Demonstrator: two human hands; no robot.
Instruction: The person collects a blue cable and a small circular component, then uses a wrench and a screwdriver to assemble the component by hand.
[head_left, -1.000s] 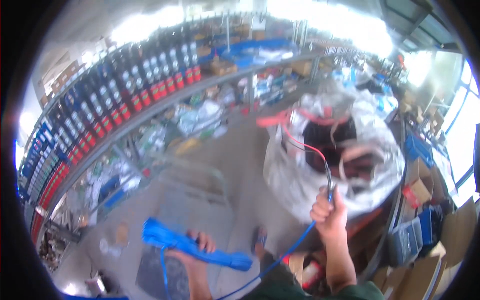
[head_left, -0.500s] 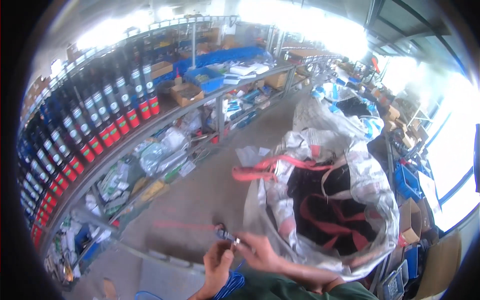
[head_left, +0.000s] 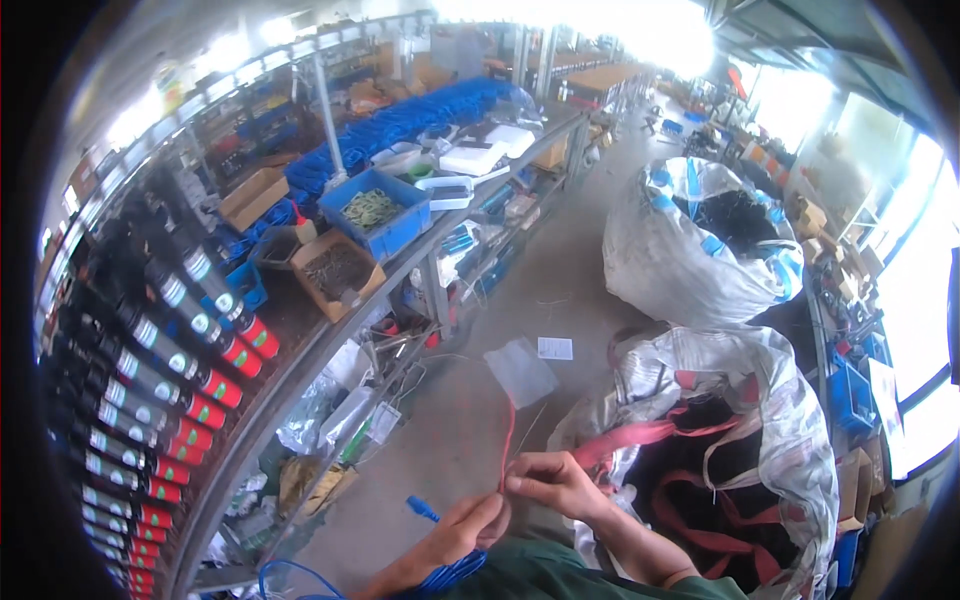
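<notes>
Since the earlier frame, the hands have shifted a little to the right, the red lead [head_left: 508, 440] that streaked off leftward now runs forward from the fingertips, and the view has swung so that the white woven bulk bag [head_left: 655, 368] sits lower at the right. The right hand [head_left: 553, 484] pinches the lead between thumb and finger, over the floor just left of the bag's red strap [head_left: 622, 437]. The left hand [head_left: 465, 530] is closed, its thumb and finger meeting the lead's lower end, touching or nearly touching the right; a blue plug [head_left: 422, 508] juts out beyond it. A blue cable bundle [head_left: 458, 570] lies by the left wrist, though the lower edge hides whether the palm grips it. The step in hand looks like working the lead with the fingertips; the next move seems to call for a steady left hold while the right guides the lead.
</notes>
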